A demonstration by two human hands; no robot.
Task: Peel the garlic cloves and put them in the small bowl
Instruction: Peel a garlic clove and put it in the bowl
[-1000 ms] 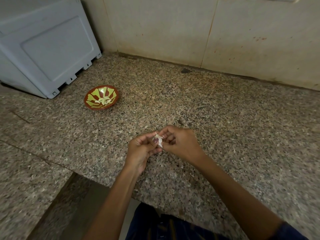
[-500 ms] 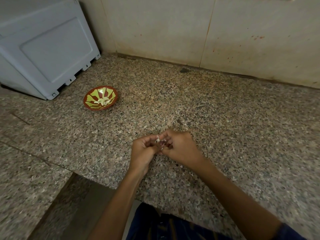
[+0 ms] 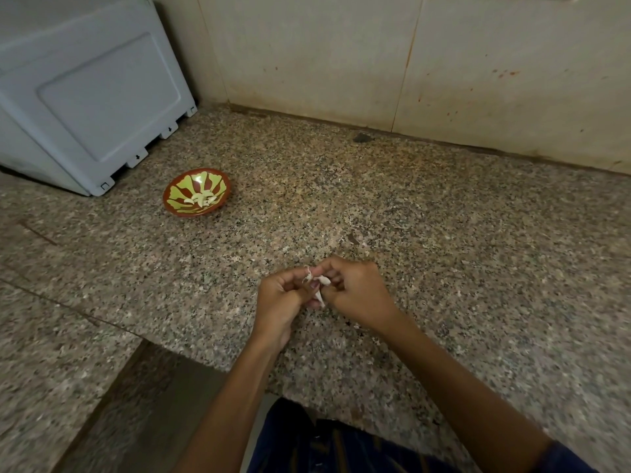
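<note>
Your forearms are bare, a dark navy sleeve (image 3: pixel 566 459) shows at your right elbow, and your dark blue clothing (image 3: pixel 327 445) carries thin brownish stripes.

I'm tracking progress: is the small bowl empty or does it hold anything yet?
Not empty. The small bowl holds a few pale peeled cloves at its bottom, far from full.

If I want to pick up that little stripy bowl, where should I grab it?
Grab the small bowl by its rim, probably on the near right side, coming down from above. It sits low and wide on the counter with sloping sides, so the rim is the easiest edge to pinch. Keep it level: peeled garlic cloves lie inside.
</note>
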